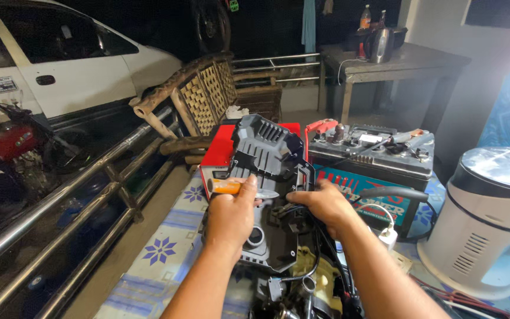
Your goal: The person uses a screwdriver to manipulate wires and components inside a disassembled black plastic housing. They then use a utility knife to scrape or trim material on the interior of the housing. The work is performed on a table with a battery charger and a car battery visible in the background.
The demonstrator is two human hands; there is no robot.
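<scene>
Head view: both hands work on a dark plastic housing [267, 147] held up over a patterned table top [166, 236]. The left hand [231, 215] has its fingers curled shut around a screwdriver [240, 188] with an orange handle, which lies sideways across the housing with its shaft pointing right. The right hand [326, 207] grips the housing's right edge, fingers closed over it beside a bundle of black wires [293, 212]. The housing stands tilted, its ribbed top part leaning away from the person, its lower part resting among loose parts and a yellow piece [320, 277] near the bottom edge.

Just behind the housing sits a red box [222, 147]. To its right stands 1 car battery [373, 159] with a red clamp [323, 125] on its near corner. A white round appliance [491, 218] stands at the far right. A woven chair [208, 94] lies tipped behind the table, a metal railing [78, 183] runs along the left, and a white car [60, 59] is parked beyond it.
</scene>
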